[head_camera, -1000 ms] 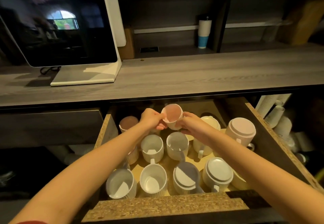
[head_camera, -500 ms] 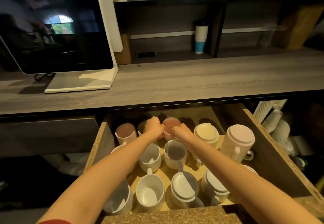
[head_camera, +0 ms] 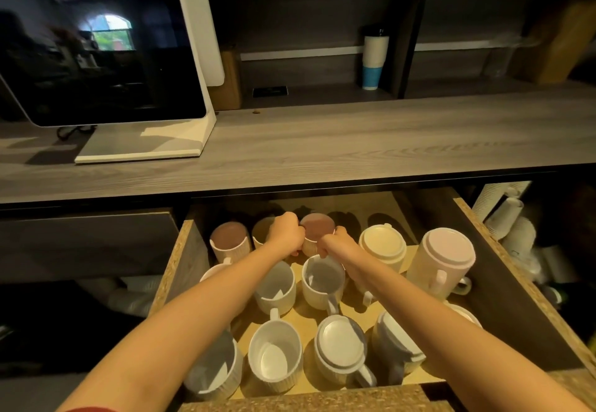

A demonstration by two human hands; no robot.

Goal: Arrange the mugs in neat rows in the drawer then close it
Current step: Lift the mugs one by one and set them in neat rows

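Mugs fill the open drawer (head_camera: 503,269) below the counter (head_camera: 354,140); one upright mug (head_camera: 317,229) in the back row is gripped by both hands. Left hand (head_camera: 285,234) fingers curled tight on its rim at 9 o'clock, right hand (head_camera: 337,244) fingers curled on its side at 4 o'clock; mug sits low among the back row, cannot tell if its base touches the drawer floor. At 9 o'clock of the held mug, partly hidden behind the left hand, another upright mug (head_camera: 262,229), and further at 9 o'clock a ribbed mug (head_camera: 230,244) near the drawer's left wall. At 3 o'clock of the held mug, an upside-down cream mug (head_camera: 383,244), then a taller upside-down pinkish mug (head_camera: 445,258) with handle facing the camera, near the right wall. Middle row, under the forearms: two upright white mugs (head_camera: 275,287), (head_camera: 322,281) side by side. Front row, left to right: upright ribbed mug (head_camera: 214,369) partly under the left forearm, upright white mug (head_camera: 274,358), upside-down mug (head_camera: 342,347), another upside-down mug (head_camera: 395,347) partly under the right forearm. Counter above carries a white-framed monitor (head_camera: 103,47) at 10 o'clock; a tumbler (head_camera: 374,60) stands on the shelf behind at 1 o'clock. Stacked paper cups (head_camera: 503,215) lie outside the drawer at 3 o'clock.
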